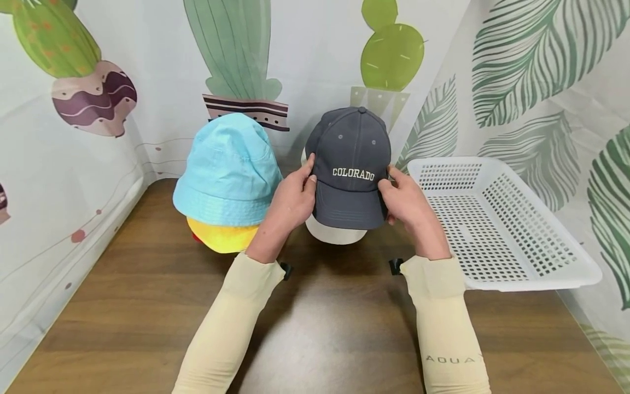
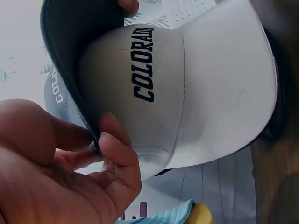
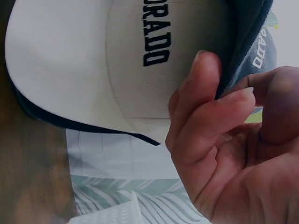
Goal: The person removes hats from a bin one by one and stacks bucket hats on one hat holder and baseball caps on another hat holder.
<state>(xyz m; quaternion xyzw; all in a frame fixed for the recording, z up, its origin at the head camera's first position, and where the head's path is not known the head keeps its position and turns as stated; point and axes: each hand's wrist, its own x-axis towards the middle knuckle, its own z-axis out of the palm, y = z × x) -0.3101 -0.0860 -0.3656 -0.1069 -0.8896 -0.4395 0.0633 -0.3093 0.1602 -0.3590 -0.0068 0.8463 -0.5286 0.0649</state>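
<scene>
A dark grey baseball cap (image 1: 351, 150) lettered COLORADO is gripped at both sides of its brim, my left hand (image 1: 295, 198) pinching one edge and my right hand (image 1: 404, 198) the other. Beneath it sits a cream baseball cap (image 2: 215, 88) with black COLORADO lettering, its brim jutting out below the grey one. Both wrist views show the grey brim raised over the cream crown, fingers curled under its edge. Another dark brim edge (image 3: 74, 127) shows under the cream cap. Left of my left hand, a light blue bucket hat (image 1: 228, 169) is stacked over a yellow hat (image 1: 223, 235).
A white perforated plastic basket (image 1: 531, 282) stands on the right of the wooden table (image 1: 325, 334), close to my right forearm. A bit of red shows under the yellow hat. Behind hangs a white cloth (image 1: 315, 49) printed with cacti and leaves.
</scene>
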